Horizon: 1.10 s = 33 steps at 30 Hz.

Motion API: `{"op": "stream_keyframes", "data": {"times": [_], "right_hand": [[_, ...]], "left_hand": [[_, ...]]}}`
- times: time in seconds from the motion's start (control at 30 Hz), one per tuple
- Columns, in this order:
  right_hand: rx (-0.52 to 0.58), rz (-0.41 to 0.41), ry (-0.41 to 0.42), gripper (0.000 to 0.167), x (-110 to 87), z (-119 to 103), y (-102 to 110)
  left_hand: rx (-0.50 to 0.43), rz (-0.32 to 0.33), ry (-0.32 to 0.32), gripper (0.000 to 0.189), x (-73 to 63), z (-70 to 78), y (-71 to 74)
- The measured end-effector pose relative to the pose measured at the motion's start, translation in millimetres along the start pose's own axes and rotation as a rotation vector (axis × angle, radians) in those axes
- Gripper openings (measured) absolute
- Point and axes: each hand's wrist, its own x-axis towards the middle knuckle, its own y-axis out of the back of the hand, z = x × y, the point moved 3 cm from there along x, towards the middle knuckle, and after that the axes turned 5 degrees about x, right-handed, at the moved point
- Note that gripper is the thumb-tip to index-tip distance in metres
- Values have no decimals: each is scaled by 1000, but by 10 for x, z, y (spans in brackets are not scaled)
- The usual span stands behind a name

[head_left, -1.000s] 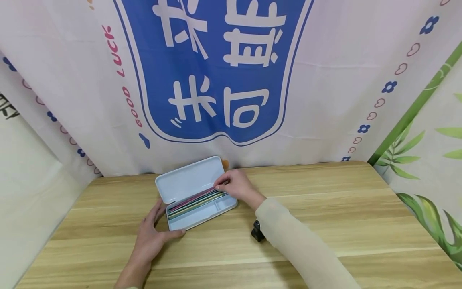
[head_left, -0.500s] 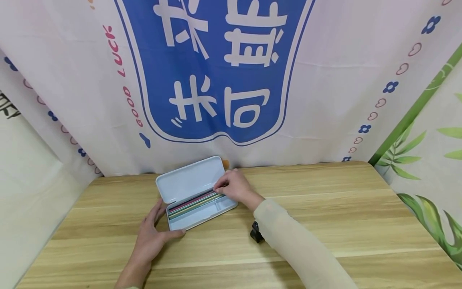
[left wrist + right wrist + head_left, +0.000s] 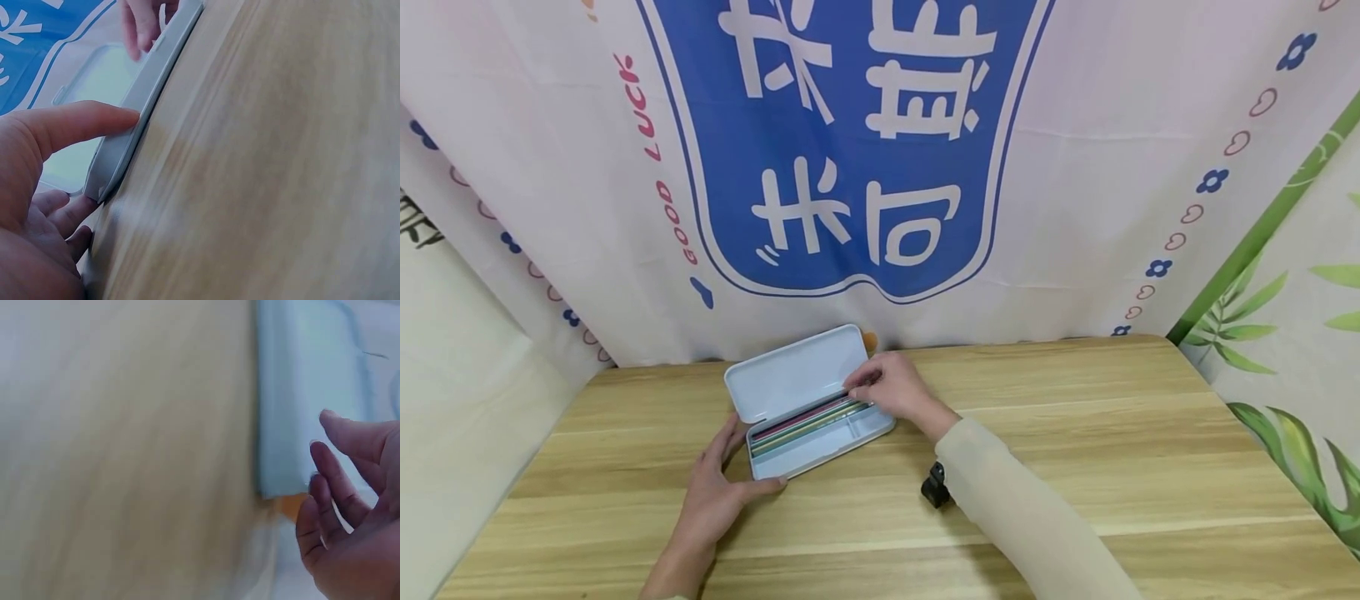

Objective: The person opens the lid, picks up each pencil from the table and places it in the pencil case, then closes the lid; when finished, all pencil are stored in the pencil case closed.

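Note:
A pale blue pencil case [image 3: 805,454] lies open on the table, its lid [image 3: 797,371] leaning back by the curtain. Several colored pencils [image 3: 808,427] lie side by side along the rear of its tray. My left hand [image 3: 711,496] holds the left end of the case, thumb on the front wall and fingers round the back corner. Over the pencils' right ends is my right hand [image 3: 891,387], its fingers loosely bent. In the right wrist view the thumb and fingertips [image 3: 322,453] stand a little apart, and nothing shows between them.
The wooden table [image 3: 1075,450] ends at a printed white curtain [image 3: 1075,250] behind the case. A small orange object [image 3: 870,341] peeks out behind the lid's right side. A black device [image 3: 935,486] sits under the right cuff.
The pink pencil by the right fingertips now lies lower among the others. My right hand has shifted only slightly, while the left hand and the case stay put.

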Motion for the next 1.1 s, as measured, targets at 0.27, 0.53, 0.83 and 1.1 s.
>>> {"op": "stream_keyframes", "data": {"times": [0.27, 0.53, 0.83, 1.1], "right_hand": [[188, 100, -133, 30, -94, -115, 228], [259, 146, -196, 48, -192, 113, 266], [364, 39, -212, 70, -155, 181, 201], [324, -13, -230, 73, -126, 84, 198]], "left_hand": [[8, 11, -7, 137, -3, 10, 29], [4, 6, -10, 138, -3, 8, 21], [10, -1, -10, 137, -4, -1, 22], [-13, 3, -7, 137, -16, 10, 0]]}}
